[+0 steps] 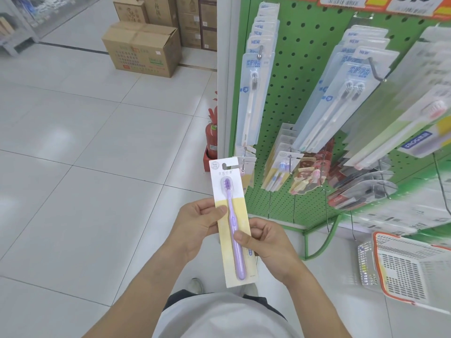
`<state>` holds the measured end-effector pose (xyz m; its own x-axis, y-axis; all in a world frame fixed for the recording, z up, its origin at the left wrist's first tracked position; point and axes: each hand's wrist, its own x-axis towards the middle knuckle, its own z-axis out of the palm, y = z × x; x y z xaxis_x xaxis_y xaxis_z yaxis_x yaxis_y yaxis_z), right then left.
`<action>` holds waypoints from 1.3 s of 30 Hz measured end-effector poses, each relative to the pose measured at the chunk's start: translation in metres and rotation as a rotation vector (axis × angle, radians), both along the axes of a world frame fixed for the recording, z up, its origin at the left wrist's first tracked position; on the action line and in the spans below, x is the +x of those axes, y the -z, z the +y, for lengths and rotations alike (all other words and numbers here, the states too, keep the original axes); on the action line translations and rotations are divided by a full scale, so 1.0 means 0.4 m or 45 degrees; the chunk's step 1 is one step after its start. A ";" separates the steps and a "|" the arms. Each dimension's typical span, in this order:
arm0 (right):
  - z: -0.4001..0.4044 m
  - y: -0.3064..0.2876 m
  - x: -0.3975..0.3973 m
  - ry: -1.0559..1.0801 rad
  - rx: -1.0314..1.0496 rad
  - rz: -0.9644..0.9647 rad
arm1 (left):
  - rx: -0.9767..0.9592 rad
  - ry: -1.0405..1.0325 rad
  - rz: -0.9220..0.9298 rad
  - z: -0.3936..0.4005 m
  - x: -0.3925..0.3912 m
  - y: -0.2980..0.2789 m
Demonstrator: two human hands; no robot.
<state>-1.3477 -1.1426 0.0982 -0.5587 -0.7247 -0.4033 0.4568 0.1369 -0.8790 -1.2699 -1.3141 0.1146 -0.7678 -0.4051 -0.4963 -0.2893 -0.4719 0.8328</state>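
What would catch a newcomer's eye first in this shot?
The purple toothbrush pack stands out at centre, held upright between the left hand and right hand. To its right, a green pegboard rack carries hanging toothbrush packs, with a white basket on the floor below.

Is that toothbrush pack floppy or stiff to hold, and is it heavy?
Probably fairly stiff: the toothbrush pack stands straight above the left hand and right hand without drooping. Likely light: fingertips alone pinch it. Its clear blister may be slippery.
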 end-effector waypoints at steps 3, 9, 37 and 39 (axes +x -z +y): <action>0.008 0.003 -0.009 -0.087 -0.029 -0.066 | 0.004 -0.110 -0.020 -0.007 -0.001 0.006; 0.014 0.008 -0.007 -0.140 0.020 -0.023 | 0.013 -0.255 -0.043 -0.021 -0.003 0.011; -0.019 0.016 -0.012 -0.130 0.102 0.263 | -0.049 -0.306 -0.072 -0.008 -0.005 -0.009; -0.031 0.024 -0.002 -0.065 0.168 0.474 | -0.143 -0.300 -0.089 -0.002 -0.007 -0.003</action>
